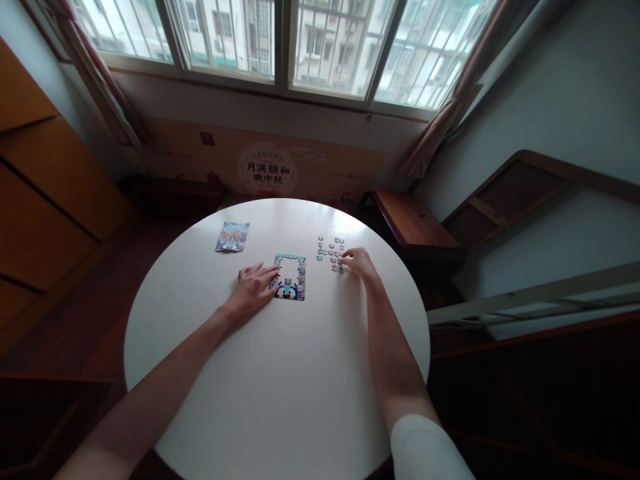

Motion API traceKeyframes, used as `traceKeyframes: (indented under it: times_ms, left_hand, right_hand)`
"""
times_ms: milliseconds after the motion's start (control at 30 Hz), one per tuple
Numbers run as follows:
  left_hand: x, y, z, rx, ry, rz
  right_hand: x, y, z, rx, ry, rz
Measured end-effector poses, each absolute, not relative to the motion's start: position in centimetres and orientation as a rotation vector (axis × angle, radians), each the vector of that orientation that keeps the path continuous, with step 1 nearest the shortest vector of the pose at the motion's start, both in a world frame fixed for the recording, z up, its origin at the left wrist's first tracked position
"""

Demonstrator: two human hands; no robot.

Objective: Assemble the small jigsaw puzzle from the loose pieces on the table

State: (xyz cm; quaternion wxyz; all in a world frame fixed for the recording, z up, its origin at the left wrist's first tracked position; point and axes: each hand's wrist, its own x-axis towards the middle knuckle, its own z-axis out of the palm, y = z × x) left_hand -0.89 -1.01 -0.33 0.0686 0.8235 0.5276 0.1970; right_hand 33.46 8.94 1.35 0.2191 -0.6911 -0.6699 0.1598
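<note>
A small jigsaw puzzle (291, 276), its border and lower part assembled and its middle bare, lies near the centre of a round white table (280, 387). My left hand (253, 287) rests flat on the table with fingers stretched out, the fingertips touching the puzzle's left edge. Several loose puzzle pieces (327, 250) lie to the right of the puzzle. My right hand (359, 262) has its fingers curled and pinched at the near edge of those pieces; whether a piece is between them I cannot tell.
A printed picture card or bag (233, 237) lies on the table at the far left. A wooden bench (413, 227) stands beyond the table's right side, wooden cabinets (45, 180) at the left, and a barred window (280, 40) behind.
</note>
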Motion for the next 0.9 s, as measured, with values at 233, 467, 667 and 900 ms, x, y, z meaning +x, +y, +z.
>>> traceKeyframes:
  times_ms: [233, 467, 667, 900]
  left_hand:
    - [-0.89, -1.04, -0.42, 2.489, 1.589, 0.601]
    - [-0.90, -1.01, -0.37, 2.504, 1.586, 0.595]
    - [-0.82, -1.05, -0.30, 2.494, 1.589, 0.603]
    - [-0.88, -1.00, -0.34, 2.494, 1.587, 0.599]
  right_hand:
    - [33.40, 8.97, 1.33, -1.937, -1.830, 0.455]
    - [32.96, 8.82, 1.18, -1.929, -1.850, 0.418]
    - [32.81, 8.88, 0.97, -1.953, -1.852, 0.424]
    - [32.93, 8.91, 1.38, -1.949, -1.844, 0.386]
